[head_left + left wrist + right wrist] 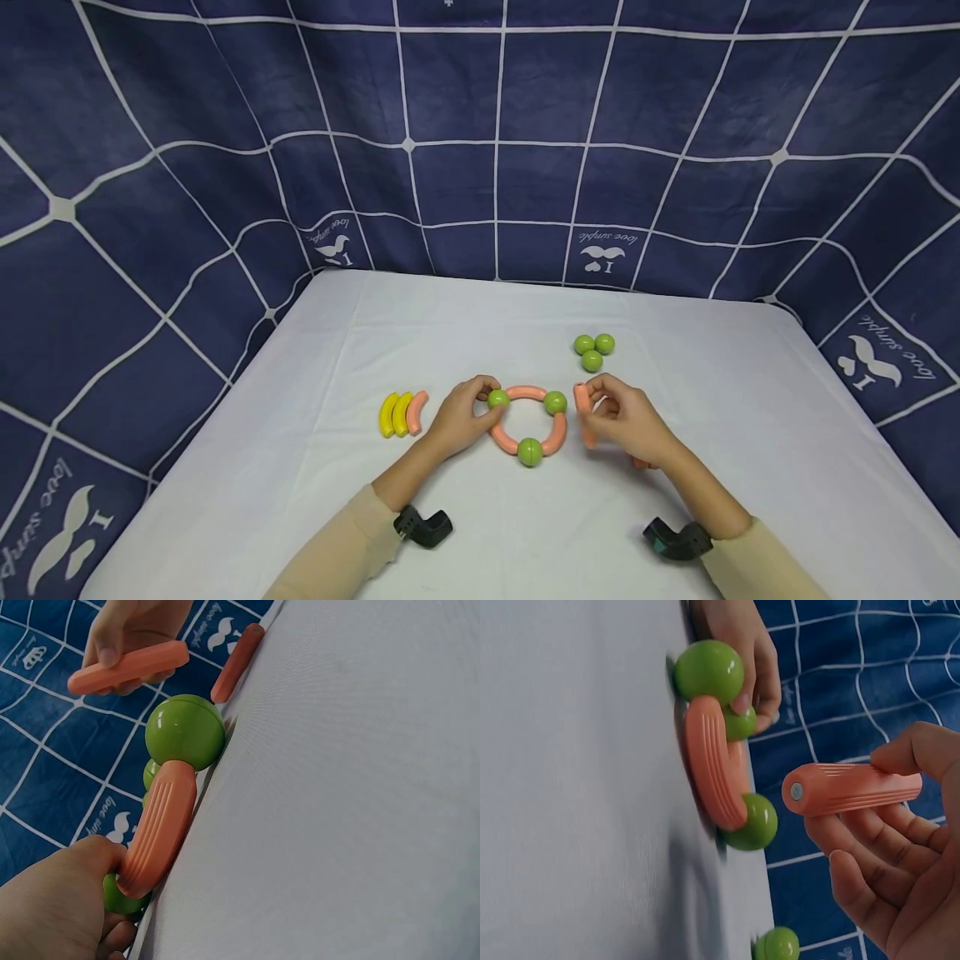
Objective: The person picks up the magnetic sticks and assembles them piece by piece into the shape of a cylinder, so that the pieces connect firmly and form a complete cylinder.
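Observation:
On the white table lies a ring (557,435) of curved salmon-coloured magnetic rods and three green balls. My left hand (463,417) pinches the ring's left green ball (498,401) between thumb and fingers. To the right of the ring, my right hand (630,421) grips a separate salmon-coloured magnetic rod (855,789), thumb on one side and fingers under it. A round grey magnet shows in that rod's near end in the right wrist view. Another salmon-coloured rod (238,664) lies on the table, mostly hidden below the right hand in the head view.
Left of the ring, two yellow curved rods (394,415) and a salmon-coloured curved rod (416,413) lie side by side. Three loose green balls (592,361) sit together behind the right hand. A dark blue cloth with white lines (457,183) hangs around the table.

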Motion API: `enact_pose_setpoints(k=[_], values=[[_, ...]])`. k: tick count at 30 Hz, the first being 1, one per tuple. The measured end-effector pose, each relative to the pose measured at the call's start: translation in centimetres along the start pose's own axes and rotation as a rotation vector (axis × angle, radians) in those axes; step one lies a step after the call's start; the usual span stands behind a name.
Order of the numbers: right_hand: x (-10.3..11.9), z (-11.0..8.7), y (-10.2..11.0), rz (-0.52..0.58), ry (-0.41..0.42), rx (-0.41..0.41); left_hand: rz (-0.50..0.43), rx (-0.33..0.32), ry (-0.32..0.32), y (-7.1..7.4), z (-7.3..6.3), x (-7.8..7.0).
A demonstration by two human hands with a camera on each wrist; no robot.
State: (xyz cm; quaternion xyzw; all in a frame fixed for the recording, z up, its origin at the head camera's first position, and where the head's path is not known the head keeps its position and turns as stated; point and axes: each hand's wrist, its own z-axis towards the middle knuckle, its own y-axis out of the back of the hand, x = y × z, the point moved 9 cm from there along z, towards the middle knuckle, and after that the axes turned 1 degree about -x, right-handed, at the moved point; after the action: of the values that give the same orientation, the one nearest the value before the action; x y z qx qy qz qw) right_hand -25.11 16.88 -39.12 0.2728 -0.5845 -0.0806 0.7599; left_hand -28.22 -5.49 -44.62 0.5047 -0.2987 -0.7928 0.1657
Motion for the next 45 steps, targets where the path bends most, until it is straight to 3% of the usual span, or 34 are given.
enact_pose_setpoints(k=[9, 22, 32, 45], values=[[1.6, 0.4, -2.2, 0.077, 0.049, 0.023, -0.027, 0.012, 0.003, 0.0, 0.0, -0.1], [4.2, 0.2, -5.0, 0.058, 0.230, 0.072, -0.023, 0.009, 0.005, 0.0, 0.1, 0.0], [4.4, -0.3, -5.6, -0.027, 0.241, 0.059, -0.024, 0.011, 0.020, 0.0, 0.1, 0.1], [4.2, -0.4, -6.2, -0.033, 0.297, 0.068, -0.016, 0.014, 0.026, -0.1, 0.0, 0.2]])
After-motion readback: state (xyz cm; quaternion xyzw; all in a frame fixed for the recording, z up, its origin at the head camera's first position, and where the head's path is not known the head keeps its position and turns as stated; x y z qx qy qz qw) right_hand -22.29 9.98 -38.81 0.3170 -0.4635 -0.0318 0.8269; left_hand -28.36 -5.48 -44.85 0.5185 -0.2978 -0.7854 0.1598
